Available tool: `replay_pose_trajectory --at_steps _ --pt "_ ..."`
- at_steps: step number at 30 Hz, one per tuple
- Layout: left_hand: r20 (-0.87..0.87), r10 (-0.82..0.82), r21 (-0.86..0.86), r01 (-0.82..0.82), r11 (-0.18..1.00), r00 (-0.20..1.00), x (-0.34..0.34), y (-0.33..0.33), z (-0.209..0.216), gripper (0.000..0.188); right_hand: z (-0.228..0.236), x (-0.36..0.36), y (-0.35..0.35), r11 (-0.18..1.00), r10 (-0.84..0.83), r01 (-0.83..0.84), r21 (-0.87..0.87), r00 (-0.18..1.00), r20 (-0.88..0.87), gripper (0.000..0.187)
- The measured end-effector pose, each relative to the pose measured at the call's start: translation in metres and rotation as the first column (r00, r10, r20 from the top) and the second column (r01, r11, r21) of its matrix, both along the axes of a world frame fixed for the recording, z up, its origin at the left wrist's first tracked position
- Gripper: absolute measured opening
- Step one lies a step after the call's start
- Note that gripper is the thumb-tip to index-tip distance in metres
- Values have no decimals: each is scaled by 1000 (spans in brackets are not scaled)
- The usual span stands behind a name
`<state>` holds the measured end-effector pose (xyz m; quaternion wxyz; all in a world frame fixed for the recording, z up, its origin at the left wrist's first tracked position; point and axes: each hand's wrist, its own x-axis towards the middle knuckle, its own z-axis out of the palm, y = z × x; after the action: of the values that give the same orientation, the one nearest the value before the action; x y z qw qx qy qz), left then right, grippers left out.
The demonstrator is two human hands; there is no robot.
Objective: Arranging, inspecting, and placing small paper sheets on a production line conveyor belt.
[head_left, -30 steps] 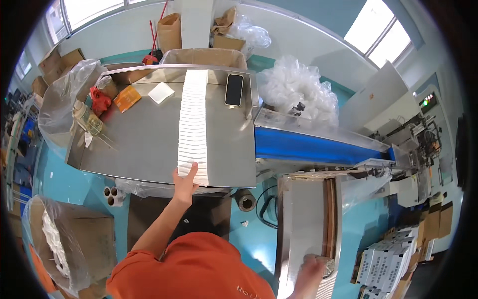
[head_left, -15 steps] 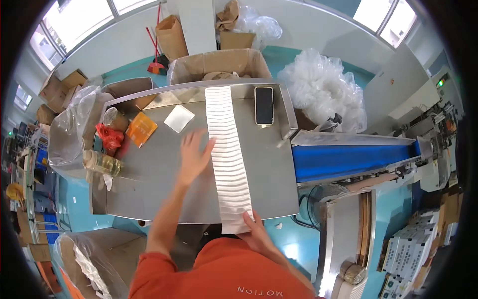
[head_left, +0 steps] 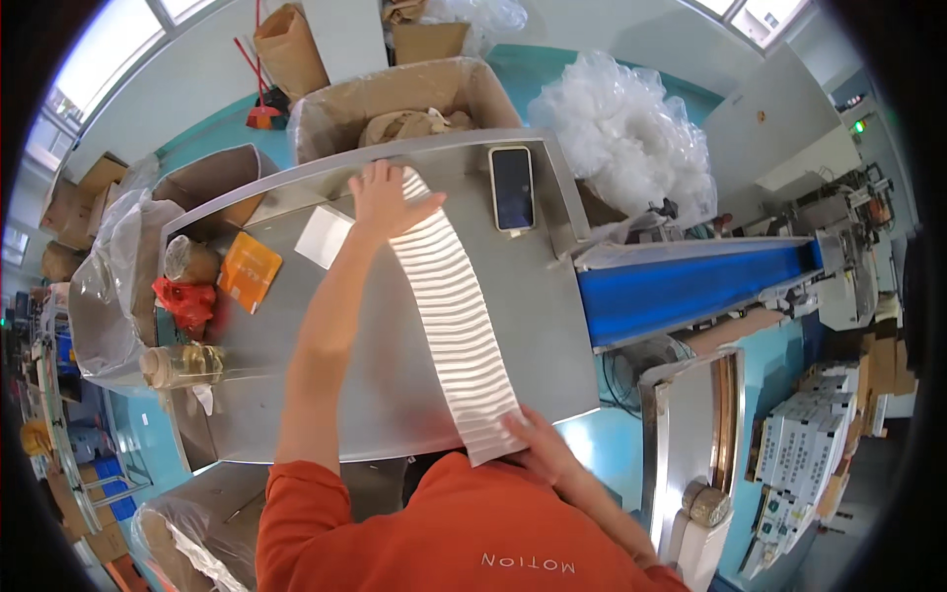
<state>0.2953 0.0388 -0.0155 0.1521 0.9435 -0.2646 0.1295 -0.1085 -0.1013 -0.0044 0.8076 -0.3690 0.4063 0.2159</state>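
A long row of overlapping flat white packets point(head_left: 452, 301) runs over the grey metal table point(head_left: 326, 395), from its far edge to the near edge by my body. My left hand point(head_left: 385, 205) reaches to the far end of this row. Its fingers are spread, with the thumb stretched across the packets. At the near end, my right hand point(head_left: 541, 442) is closed round the right side of the row; part of its fingers is hidden. Left of my left forearm lies a white square packet point(head_left: 324, 237). A black-screened phone point(head_left: 512, 187) rests to the right of the row's far end.
On the table's left are an orange packet point(head_left: 250, 271), a red plastic bag point(head_left: 184, 304) and a bottle of pale liquid point(head_left: 187, 365). A blue conveyor belt point(head_left: 691, 291) adjoins the right side. Beyond the far edge stand a large carton point(head_left: 326, 123) and clear plastic bags point(head_left: 626, 138).
My left hand has moved forward to the row's far end. The row now slants and bends more, its near end shifted right with my right hand. The whole view has shifted slightly.
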Motion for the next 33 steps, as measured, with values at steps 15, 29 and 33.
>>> replay_pose_trajectory --at_steps 15,29,33 --pt "-314 848 22 -890 456 427 -262 200 3 83 -10 76 -128 432 363 -109 -895 930 62 47" --pt "-124 885 163 -871 464 448 -255 168 10 86 -54 53 -170 914 -269 339 -224 918 291 39" --pt "-40 874 144 -863 484 484 -255 183 -7 88 -21 80 -128 504 352 -28 -863 919 176 55"
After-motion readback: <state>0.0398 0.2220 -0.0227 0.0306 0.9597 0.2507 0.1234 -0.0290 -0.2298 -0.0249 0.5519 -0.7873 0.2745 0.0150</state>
